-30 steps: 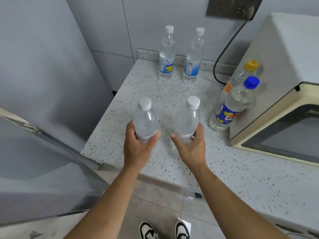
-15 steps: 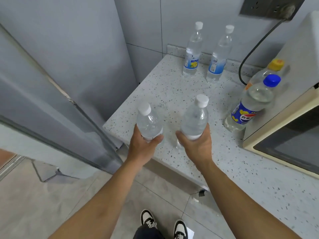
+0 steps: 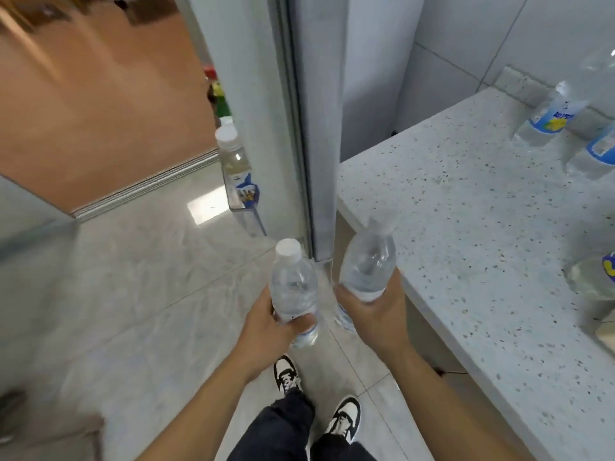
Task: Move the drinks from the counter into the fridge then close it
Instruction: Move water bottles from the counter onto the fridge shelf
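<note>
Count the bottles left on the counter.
3: a yellow-labelled bottle and a blue-labelled bottle at the back, plus a bottle cut off at the right edge. More may be out of frame.

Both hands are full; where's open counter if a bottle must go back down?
The near-left stretch of the counter, between the fridge side and the labelled bottles, shows bare. The far right edge is crowded with bottles.

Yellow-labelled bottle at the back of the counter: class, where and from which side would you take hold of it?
Grip the yellow-labelled bottle around its label band, where the body looks widest and straightest. Come from the counter's front edge, since the wall lies behind it and a blue-labelled bottle stands close beside it. It stands upright, so a sideways wrap suits. Both hands are full now: the left hand and right hand each hold a bottle.
</note>
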Motion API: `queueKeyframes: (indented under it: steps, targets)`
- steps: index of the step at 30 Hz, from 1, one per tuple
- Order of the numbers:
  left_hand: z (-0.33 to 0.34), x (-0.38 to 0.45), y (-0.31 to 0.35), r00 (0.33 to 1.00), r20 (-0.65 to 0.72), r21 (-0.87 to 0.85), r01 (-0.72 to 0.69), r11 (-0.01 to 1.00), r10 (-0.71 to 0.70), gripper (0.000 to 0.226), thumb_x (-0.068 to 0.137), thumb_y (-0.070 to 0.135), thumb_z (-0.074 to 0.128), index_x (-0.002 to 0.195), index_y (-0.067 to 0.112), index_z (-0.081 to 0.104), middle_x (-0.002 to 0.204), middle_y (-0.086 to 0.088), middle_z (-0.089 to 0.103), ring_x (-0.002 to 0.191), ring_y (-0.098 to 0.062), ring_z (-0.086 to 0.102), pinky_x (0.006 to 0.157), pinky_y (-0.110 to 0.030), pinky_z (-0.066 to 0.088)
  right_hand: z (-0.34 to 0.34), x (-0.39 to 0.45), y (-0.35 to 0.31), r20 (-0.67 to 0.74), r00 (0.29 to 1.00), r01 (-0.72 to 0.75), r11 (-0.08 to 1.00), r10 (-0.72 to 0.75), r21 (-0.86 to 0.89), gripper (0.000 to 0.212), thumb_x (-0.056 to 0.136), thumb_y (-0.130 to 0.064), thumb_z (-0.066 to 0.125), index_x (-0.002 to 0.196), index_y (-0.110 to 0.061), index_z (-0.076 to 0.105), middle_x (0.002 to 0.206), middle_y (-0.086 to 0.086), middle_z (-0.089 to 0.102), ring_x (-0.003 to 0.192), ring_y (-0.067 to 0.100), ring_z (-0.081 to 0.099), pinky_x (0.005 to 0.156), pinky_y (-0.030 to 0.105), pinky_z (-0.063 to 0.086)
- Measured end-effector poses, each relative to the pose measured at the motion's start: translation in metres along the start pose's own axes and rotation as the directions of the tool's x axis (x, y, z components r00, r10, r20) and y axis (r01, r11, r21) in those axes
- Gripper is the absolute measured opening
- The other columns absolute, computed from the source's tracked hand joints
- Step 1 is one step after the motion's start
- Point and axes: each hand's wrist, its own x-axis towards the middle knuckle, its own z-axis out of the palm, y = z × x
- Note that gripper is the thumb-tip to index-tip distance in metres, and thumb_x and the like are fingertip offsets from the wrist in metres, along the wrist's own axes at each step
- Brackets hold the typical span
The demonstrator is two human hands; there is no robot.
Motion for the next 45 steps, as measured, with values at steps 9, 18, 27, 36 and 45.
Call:
queueKeyframes:
  steps: [9, 18, 27, 36, 45]
  targets:
    - [-0.114, -0.063, -0.042, 0.946, -0.309, -0.177, 0.041, 0.983, -0.095, 0.05, 0.073, 0.022, 0.084, 0.115, 0.035, 0.059, 0.105, 0.017, 0.073, 0.094, -0.001, 0.07, 0.069, -0.01, 0.052, 0.119, -0.036, 0.0, 0.241, 0.966, 0.118, 0.988, -0.091, -0.101, 0.053, 0.067, -0.029, 0.086, 0.11, -0.032, 0.054, 0.093, -0.012, 0.065, 0.083, 0.01, 0.066, 0.071, 0.025, 0.055]
    - [-0.236, -0.084, -0.06, 0.866, -0.468, -0.403, -0.03, 0.915, -0.177, 0.06, 0.074, 0.043, 0.081, 0.124, 0.019, 0.058, 0.114, -0.005, 0.072, 0.104, -0.024, 0.07, 0.09, -0.044, 0.057, 0.271, -0.048, -0.034, 0.352, 0.934, 0.092, 0.994, -0.063, -0.067, 0.061, 0.062, -0.04, 0.082, 0.111, -0.029, 0.048, 0.097, -0.034, 0.057, 0.089, -0.011, 0.06, 0.064, 0.0, 0.043]
    - [-0.374, -0.057, -0.056, 0.877, -0.422, -0.616, -0.092, 0.782, -0.23, 0.066, 0.076, 0.048, 0.073, 0.127, 0.008, 0.058, 0.114, -0.017, 0.072, 0.102, -0.037, 0.07, 0.08, -0.042, 0.06, 0.412, -0.036, -0.073, 0.453, 0.891, 0.007, 0.998, 0.025, -0.069, 0.055, 0.071, -0.024, 0.087, 0.107, -0.031, 0.046, 0.096, -0.013, 0.06, 0.08, -0.007, 0.062, 0.063, 0.007, 0.048]
    - [-0.44, 0.039, -0.021, 0.904, -0.376, -0.599, -0.07, 0.798, -0.203, 0.066, 0.075, 0.046, 0.067, 0.128, 0.007, 0.056, 0.11, -0.017, 0.073, 0.098, -0.035, 0.072, 0.074, -0.04, 0.061, 0.48, 0.049, -0.09, 0.395, 0.917, -0.046, 0.998, 0.06, -0.045, 0.056, 0.059, -0.046, 0.083, 0.105, -0.042, 0.052, 0.094, -0.021, 0.062, 0.085, 0.004, 0.066, 0.073, 0.025, 0.059]
    - [-0.505, 0.201, 0.052, 0.938, -0.34, -0.401, -0.084, 0.912, -0.063, 0.053, 0.075, 0.039, 0.071, 0.12, 0.015, 0.059, 0.107, -0.01, 0.074, 0.097, -0.027, 0.073, 0.08, -0.038, 0.06, 0.552, 0.198, -0.11, 0.266, 0.962, -0.066, 0.998, 0.066, -0.006, 0.063, 0.058, -0.047, 0.082, 0.112, -0.043, 0.051, 0.104, -0.016, 0.062, 0.093, 0.004, 0.066, 0.072, 0.02, 0.057]
